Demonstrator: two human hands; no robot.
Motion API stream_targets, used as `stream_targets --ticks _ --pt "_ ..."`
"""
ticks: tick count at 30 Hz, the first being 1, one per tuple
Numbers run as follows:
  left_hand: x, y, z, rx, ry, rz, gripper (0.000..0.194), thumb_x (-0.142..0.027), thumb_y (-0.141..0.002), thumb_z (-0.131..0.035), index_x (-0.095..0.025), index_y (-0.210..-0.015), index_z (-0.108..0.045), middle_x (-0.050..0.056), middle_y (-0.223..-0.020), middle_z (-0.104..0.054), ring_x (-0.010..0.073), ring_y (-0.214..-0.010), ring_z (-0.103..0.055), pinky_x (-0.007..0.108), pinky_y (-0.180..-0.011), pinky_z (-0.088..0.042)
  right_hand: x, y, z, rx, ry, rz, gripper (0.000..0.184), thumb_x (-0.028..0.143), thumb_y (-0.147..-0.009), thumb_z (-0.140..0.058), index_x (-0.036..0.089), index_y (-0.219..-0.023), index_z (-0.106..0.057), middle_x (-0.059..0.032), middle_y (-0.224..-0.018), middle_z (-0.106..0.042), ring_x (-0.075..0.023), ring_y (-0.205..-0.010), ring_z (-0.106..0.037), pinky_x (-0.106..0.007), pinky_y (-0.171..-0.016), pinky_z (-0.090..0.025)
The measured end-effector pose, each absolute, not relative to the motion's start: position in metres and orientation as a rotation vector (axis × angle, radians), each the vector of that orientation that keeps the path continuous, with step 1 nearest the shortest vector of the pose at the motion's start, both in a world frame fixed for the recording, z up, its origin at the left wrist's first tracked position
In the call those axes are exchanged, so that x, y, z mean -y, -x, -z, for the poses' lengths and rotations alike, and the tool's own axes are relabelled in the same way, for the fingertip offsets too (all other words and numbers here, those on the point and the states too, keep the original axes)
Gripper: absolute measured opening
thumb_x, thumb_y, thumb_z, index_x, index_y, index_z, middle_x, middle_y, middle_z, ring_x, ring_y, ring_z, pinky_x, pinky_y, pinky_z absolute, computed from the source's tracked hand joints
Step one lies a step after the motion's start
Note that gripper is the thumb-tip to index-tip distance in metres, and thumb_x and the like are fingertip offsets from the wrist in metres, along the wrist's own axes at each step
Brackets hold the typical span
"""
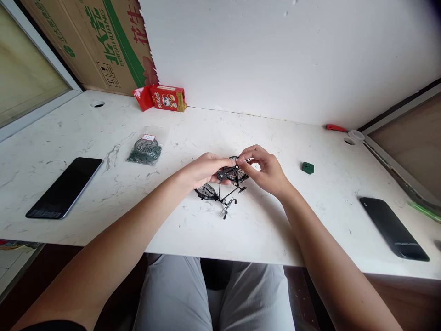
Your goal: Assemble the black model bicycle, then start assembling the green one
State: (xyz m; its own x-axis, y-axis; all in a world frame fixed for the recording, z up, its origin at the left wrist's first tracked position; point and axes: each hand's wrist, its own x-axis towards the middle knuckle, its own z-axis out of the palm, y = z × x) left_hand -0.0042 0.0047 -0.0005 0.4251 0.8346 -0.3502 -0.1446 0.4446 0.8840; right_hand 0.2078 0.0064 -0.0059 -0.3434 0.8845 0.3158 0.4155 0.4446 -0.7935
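One small black model bicycle (227,173) is lying between the two hands, handlebars (228,205) pointing toward the person. White marbled tabletop (193,232) is bearing a left phone (65,188), a right phone (394,228) and a bagged wheel (146,146); printed cardboard (103,41) is standing back left. Left hand (206,168) is pinching the bicycle, thumb above, fingers beneath. Right hand (265,171) is pinching by the far wheel (238,174); exact part gripped hard to make out.
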Motion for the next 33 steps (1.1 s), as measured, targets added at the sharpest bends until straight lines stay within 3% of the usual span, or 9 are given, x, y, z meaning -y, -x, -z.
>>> stream_targets --ticks 13,19,33 --pt "-0.0059 0.0037 -0.0024 -0.925 -0.889 -0.705 0.013 -0.02 -0.089 -0.071 -0.007 -0.089 -0.076 0.015 -0.095 -0.074 0.0189 -0.079 -0.07 0.03 -0.064 -0.058 -0.0044 -0.2065 0.0039 1.974 1.072 -0.732 0.019 0.047 -0.098 -0.069 0.028 -0.095 -0.074 -0.006 -0.109 -0.069 -0.0257 -0.109 -0.065 -0.044 -0.087 -0.055" --pt "-0.0061 0.0046 0.0007 -0.909 -0.918 -0.689 0.015 -0.021 -0.084 -0.076 -0.007 -0.089 -0.077 0.015 -0.096 -0.075 0.0184 -0.08 -0.069 0.031 -0.069 -0.06 -0.0054 -0.2078 0.0051 2.029 1.092 -0.762 0.018 0.045 -0.1 -0.067 0.029 -0.1 -0.073 -0.0062 -0.113 -0.067 -0.0261 -0.113 -0.063 -0.045 -0.091 -0.055" --pt "-0.0056 0.0055 -0.0008 -0.908 -0.921 -0.686 0.013 -0.021 -0.082 -0.079 -0.008 -0.086 -0.077 0.012 -0.089 -0.073 0.017 -0.08 -0.068 0.031 -0.071 -0.06 -0.0083 -0.2109 0.0076 2.076 1.032 -0.78 0.015 0.042 -0.103 -0.063 0.029 -0.102 -0.07 -0.0055 -0.112 -0.066 -0.0232 -0.105 -0.064 -0.041 -0.083 -0.053"
